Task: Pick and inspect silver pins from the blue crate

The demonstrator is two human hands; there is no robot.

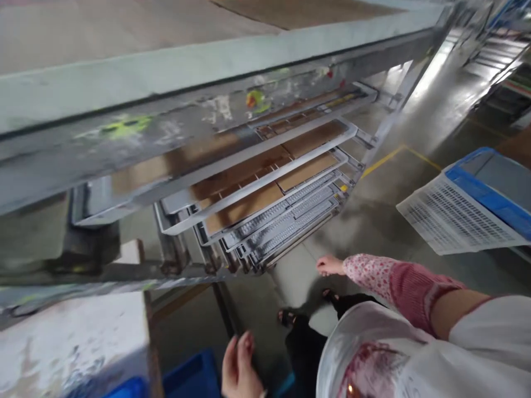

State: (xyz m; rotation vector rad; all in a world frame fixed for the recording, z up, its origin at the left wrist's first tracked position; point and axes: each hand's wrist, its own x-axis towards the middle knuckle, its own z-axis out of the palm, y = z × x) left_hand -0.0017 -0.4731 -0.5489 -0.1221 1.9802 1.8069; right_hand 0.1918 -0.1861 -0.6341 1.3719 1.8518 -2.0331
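My left hand hangs low at the bottom of the head view, its fingers partly bent and apart, with nothing seen in them. Beyond a pink patterned sleeve, my right hand is held out over the floor, its fingers loosely curled in and no object showing. Neither hand touches anything that I can see. The nearest thing to my right hand is a metal rack with several stacked tiers. Brown cardboard sheets lie on some tiers, while the lower ones look like bare perforated metal.
A paint-stained bench edge runs across above the rack. To the right stands a white slatted crate with a blue rim. Lower left are a stained white board and a blue bin. Yellow tape marks the floor.
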